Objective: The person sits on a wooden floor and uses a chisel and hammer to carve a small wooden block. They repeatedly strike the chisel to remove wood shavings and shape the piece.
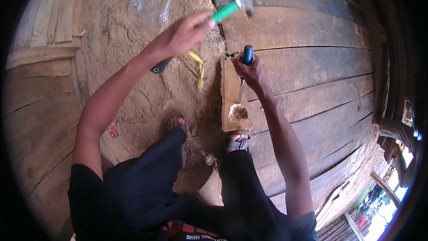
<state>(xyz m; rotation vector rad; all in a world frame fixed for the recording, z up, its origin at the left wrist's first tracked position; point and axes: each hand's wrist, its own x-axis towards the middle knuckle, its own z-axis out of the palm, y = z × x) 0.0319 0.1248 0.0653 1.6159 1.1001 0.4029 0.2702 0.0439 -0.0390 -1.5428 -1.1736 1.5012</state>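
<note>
While the left hand (189,31) grips a blurred metal-headed hammer with a green handle (226,12), its long axis slanting up rightward, the right hand (255,72) wraps around an upright blue-handled steel chisel (247,55), its blade pointing down toward the person, at the rough hollow (238,113) in a brown wooden board (228,90).

My hammer (226,12): metal head (245,3), smooth plastic-looking handle | my chisel (247,55): glossy plastic-looking handle, smooth metal blade (240,93) | block (229,85): matt wood, rough and fibrous in its hollow (237,113) | planks (312,64): bare matt wood | ground (142,96): rough, matt earth | film (154,0): glossy clear plastic | my trousers (149,167): matt cloth
</note>
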